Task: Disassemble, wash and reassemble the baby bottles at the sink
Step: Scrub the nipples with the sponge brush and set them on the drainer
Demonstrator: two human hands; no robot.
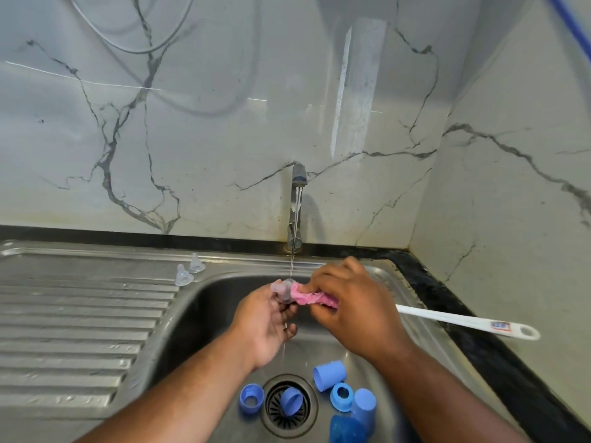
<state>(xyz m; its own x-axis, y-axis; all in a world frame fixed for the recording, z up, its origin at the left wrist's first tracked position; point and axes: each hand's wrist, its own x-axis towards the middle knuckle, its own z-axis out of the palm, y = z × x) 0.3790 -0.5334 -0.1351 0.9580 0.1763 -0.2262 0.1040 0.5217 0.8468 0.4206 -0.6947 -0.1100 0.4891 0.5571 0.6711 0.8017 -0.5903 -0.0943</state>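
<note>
Over the steel sink [204,302], under the running tap [298,199], my left hand [267,324] holds a clear silicone teat [281,290] at its fingertips. My right hand [348,305] grips a pink sponge [311,297] pressed against that teat. Two more clear teats [188,271] stand on the drainboard by the basin's back left corner. Several blue bottle parts lie in the basin: a cap [329,375], a ring [342,396], another ring [251,399], a cap on the drain [291,401] and a blue bottle piece [347,430].
A white long-handled bottle brush [463,322] lies across the sink's right rim onto the black counter edge [499,346]. The ribbed drainboard [73,318] stretches to the left. Marble-patterned walls close in behind and at the right.
</note>
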